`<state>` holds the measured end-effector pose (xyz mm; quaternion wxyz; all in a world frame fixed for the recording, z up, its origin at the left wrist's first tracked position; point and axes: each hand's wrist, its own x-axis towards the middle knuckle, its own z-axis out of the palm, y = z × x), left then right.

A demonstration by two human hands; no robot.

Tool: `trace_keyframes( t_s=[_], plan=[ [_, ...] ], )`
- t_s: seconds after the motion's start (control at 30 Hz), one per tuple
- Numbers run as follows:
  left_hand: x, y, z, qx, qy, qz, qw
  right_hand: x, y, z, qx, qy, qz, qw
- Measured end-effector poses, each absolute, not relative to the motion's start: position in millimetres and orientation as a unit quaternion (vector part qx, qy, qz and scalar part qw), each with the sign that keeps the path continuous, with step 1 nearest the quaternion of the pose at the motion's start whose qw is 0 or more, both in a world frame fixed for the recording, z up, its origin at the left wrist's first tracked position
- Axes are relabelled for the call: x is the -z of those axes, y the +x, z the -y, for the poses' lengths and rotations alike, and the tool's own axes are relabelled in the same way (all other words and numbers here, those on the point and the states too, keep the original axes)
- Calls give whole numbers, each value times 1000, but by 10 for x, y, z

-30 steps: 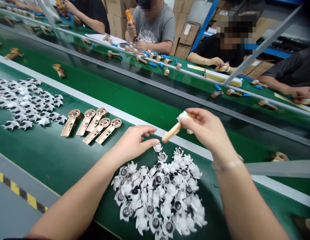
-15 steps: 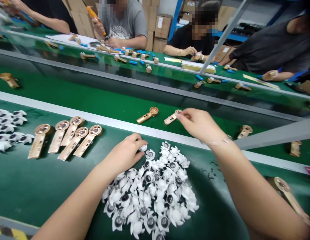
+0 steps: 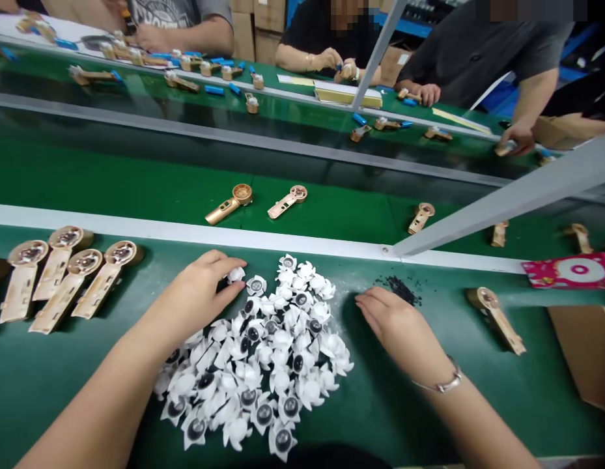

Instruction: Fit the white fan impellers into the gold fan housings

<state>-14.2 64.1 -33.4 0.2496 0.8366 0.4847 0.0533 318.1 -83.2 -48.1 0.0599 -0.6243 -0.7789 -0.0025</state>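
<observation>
My left hand (image 3: 197, 290) pinches a small white fan blade (image 3: 235, 275) between thumb and fingers at the upper left of a heap of white fan blades (image 3: 282, 342). Several blades in the heap show dark round hubs. To the right of the heap, my right hand (image 3: 397, 326) hovers over the bench with loosely bent fingers, and nothing shows in it. Beside it lies a scatter of tiny black pieces (image 3: 402, 290). A gold handheld-fan housing half (image 3: 288, 202) lies on the green belt, apart from both hands, near another gold housing half (image 3: 230, 203).
Several gold housings (image 3: 104, 277) lie on the bench at left. Another housing (image 3: 497, 319), a pink packet (image 3: 570, 270) and a cardboard box (image 3: 585, 352) are at right. A slanted metal post (image 3: 507, 195) crosses the belt. Co-workers' hands (image 3: 338, 65) work at the far bench.
My right hand has let go of the gold housing half on the belt and come back toward the bench. My left hand still holds the fan blade. The view has shifted right and down.
</observation>
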Motion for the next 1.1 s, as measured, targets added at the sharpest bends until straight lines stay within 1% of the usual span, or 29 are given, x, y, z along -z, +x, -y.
trace_keyframes(
  t_s=[0.1,0.17,0.27,0.33,0.37,0.4,0.5,0.53,0.6,0.67,0.87,1.1],
  plan=[
    [296,-148,-638,-91,827,-490,260,383,3152,717,15,-594,804,5],
    [260,-145,-631,-134,811,-502,268,339,3124,640,26,-588,808,-15],
    [218,-126,-614,-200,781,-523,277,269,3042,492,30,-592,805,-14],
    [199,-102,-591,-250,747,-532,310,167,2908,373,17,-592,806,3],
    [189,-85,-573,-280,718,-529,356,94,2808,313,-8,-593,805,34],
    [179,-67,-549,-313,678,-515,421,10,2687,258,-47,-589,802,83],
    [141,-2,-453,-389,522,-407,641,-249,2274,134,-202,-536,773,274],
    [128,18,-417,-401,481,-365,689,-314,2152,111,-239,-512,760,320],
    [104,50,-350,-413,441,-307,735,-388,1976,88,-269,-486,750,358],
    [81,70,-301,-413,439,-282,746,-395,1899,88,-268,-489,745,365],
    [50,106,-262,-421,427,-259,757,-313,1935,117,-212,-527,743,354],
    [63,116,-256,-421,431,-255,756,-282,1947,117,-159,-511,769,350]
  ],
)
